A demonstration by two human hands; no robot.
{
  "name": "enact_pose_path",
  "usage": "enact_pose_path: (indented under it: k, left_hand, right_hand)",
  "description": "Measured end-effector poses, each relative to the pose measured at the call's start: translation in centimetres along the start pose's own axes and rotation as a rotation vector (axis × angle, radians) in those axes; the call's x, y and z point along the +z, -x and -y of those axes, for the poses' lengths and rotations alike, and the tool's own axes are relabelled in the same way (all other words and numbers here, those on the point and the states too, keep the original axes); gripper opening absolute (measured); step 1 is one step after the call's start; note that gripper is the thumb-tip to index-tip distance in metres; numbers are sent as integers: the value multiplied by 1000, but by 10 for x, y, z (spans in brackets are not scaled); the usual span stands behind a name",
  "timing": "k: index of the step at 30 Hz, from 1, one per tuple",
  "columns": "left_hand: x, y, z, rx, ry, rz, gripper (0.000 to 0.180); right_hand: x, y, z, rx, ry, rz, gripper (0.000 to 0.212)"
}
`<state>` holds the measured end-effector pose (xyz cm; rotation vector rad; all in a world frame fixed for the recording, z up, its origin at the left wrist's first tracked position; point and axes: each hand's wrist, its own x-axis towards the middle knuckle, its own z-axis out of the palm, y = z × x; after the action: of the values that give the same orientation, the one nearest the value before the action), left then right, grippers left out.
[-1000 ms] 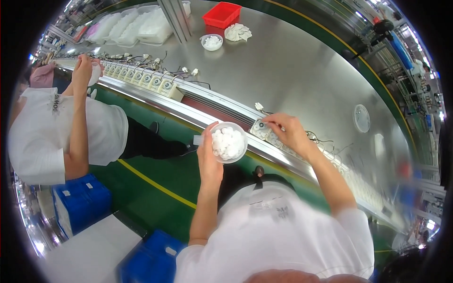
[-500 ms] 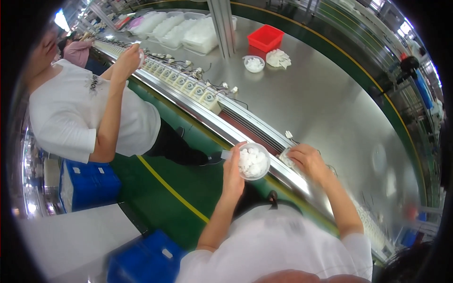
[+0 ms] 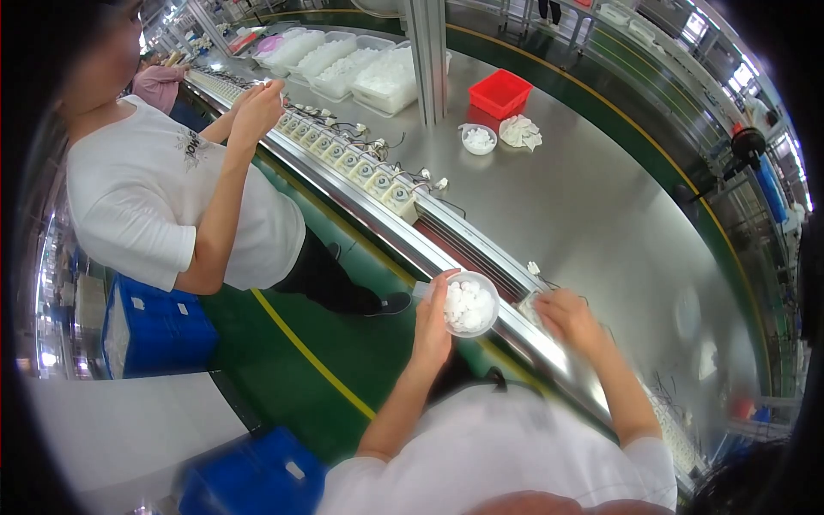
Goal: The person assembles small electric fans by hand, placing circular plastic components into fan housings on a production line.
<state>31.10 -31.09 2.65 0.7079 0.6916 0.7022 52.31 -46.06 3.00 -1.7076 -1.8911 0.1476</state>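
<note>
My left hand (image 3: pixel 433 324) is wrapped round the side of a translucent plastic bowl (image 3: pixel 493 317), which it holds up in front of the rail. Small white roundish pieces (image 3: pixel 468 305) fill much of the bowl. A pale strip (image 3: pixel 420 290) sticks out beside the left fingers. My right hand (image 3: pixel 570 321) is over a whitish box-like unit (image 3: pixel 529 307) on the rail, its fingers bent and drawn together. What lies between those fingertips is hidden. A white plug (image 3: pixel 533 269) on a cord lies just beyond the unit.
A row of white units (image 3: pixel 365 174) with cords lines the rail (image 3: pixel 446 249) to the left. A co-worker in a white shirt (image 3: pixel 142 193) stands there, hands raised. On the metal table are a red bin (image 3: pixel 499 93), a small bowl (image 3: pixel 478 140), a white cloth (image 3: pixel 520 133) and filled tubs (image 3: pixel 386 79).
The whole view has shifted slightly. My right fingers have drawn back a little from the unit. The left hand still holds the bowl. The co-worker's hands have come together.
</note>
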Motion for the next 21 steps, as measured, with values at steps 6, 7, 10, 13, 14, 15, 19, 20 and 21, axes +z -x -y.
enact_pose_path:
  k: [6, 7, 10, 13, 14, 15, 19, 20, 21]
  left_hand:
    - [-6, -1, -1, 18, -25, 25, 37]
    - [-7, -1, -1, 26, -36, 32, 37]
    - [-4, 0, -1, 8, -35, 3, 36]
    - [2, -4, 2, -37, -44, -14, 36]
    - [4, -4, 3, -42, -40, -19, 35]
    - [5, -2, 2, -52, -39, -23, 35]
    - [6, 3, 2, -11, -43, 77, 36]
    - [7, 2, 4, -16, -46, 85, 36]
    - [9, 1, 5, -27, -58, 76, 38]
  right_hand:
    - [-1, 3, 2, -50, 5, -21, 19]
    - [1, 4, 3, 10, -55, -48, 18]
    - [1, -8, 3, 142, -61, -17, 10]
    - [4, -17, -7, 180, -43, 85, 8]
    - [6, -19, -9, 203, -21, 110, 8]
    - [9, -19, -6, 230, -1, 136, 7]
    - [5, -22, 7, 318, 109, 141, 8]
    - [7, -19, 2, 312, 64, 116, 5]
    - [7, -16, -1, 303, 20, 91, 3]
